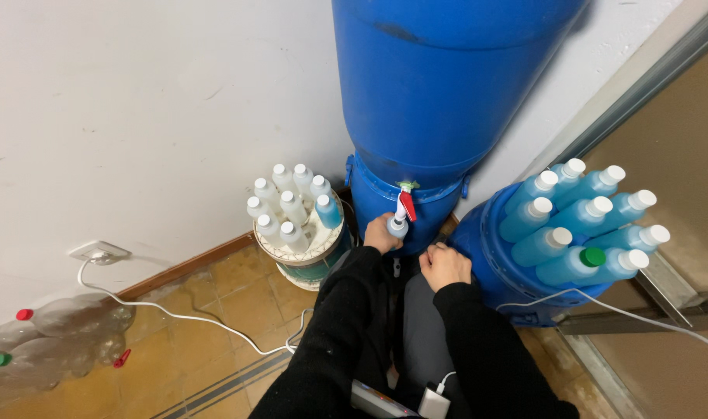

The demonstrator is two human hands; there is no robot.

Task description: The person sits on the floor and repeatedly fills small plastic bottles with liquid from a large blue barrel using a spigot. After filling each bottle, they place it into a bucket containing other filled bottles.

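A corner of a room with a white plastered wall [137,101] and a worn ochre tiled floor [214,310] is seen from above. A tall blue plastic drum [439,85] is stood on a second blue drum, so that the white tap with a red lever [404,203] at its foot is raised to a height under which a bottle fits. A small clear plastic bottle [397,227] is held directly beneath the spout, apparently to catch the liquid, by the left hand [380,234], whose fingers are closed around it. The right hand [444,265] is rested just below and to the right of the bottle, apart from it, curled loosely with nothing visibly held. Empty white-capped bottles [288,208] are stood on a round stool at the left side of the drum. Bottles filled with blue liquid [583,221] are stacked on a blue tub at its right side, within reach.
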